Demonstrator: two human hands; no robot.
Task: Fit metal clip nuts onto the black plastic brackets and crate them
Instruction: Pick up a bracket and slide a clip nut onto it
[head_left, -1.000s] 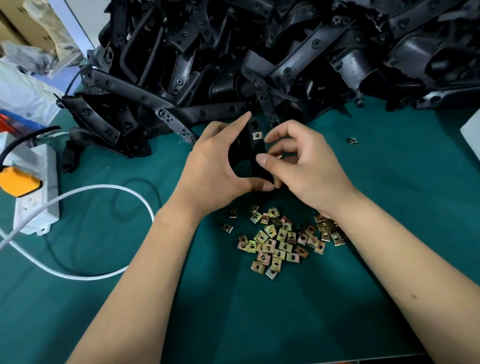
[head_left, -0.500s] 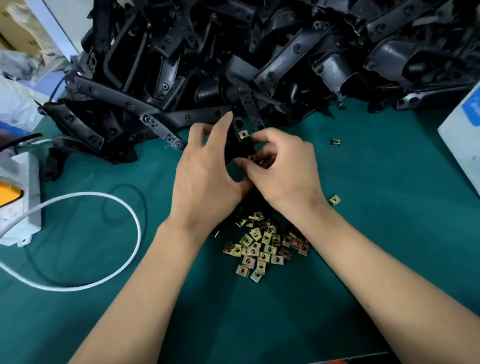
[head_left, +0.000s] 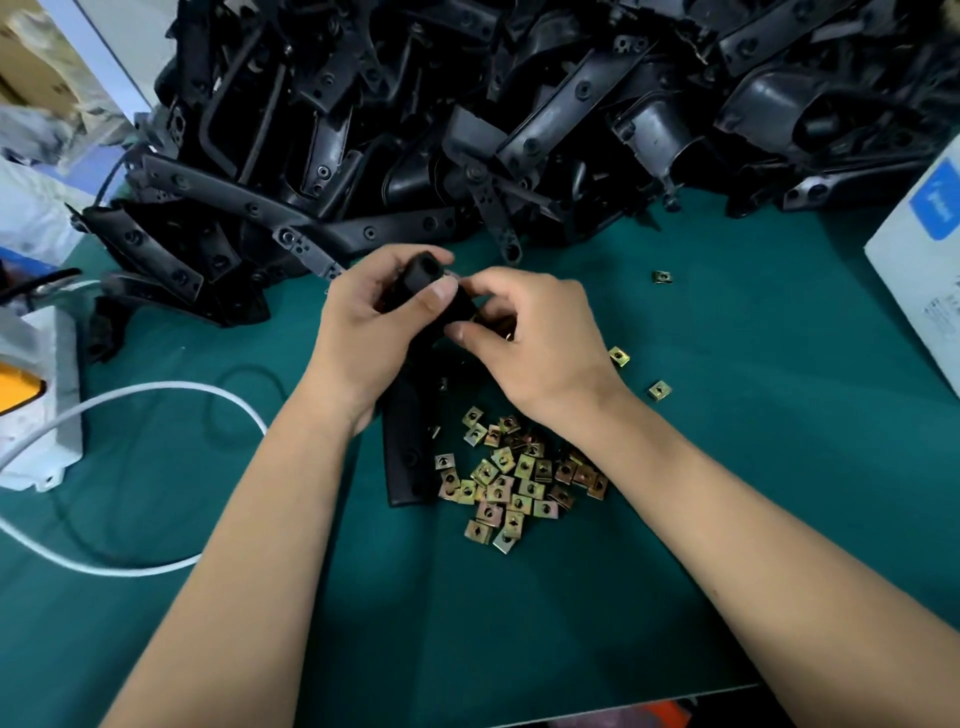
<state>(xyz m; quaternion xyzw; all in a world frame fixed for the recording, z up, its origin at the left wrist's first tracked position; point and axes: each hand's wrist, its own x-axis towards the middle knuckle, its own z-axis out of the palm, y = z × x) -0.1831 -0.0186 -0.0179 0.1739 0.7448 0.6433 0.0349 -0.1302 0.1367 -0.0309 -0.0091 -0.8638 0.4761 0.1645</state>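
Mid-frame: left hand (head_left: 358, 332) grips bracket (head_left: 408, 457), lower end on green worktop (head_left: 727, 519). Right hand (head_left: 540, 338) pinches bracket's upper part. Nuts (head_left: 511, 483) heaped just below hands. Bracket pile (head_left: 467, 130) across top.

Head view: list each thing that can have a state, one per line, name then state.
Left hand: grips the bracket's upper end.
Right hand: fingers curled against the bracket; a clip nut between them cannot be told.
Bracket: held tilted, lower end down by the nuts.
Clip nuts: loose heap on the green mat, a few strays to the right.
Bracket pile: heaped, untouched.
White cable: looped on the mat.
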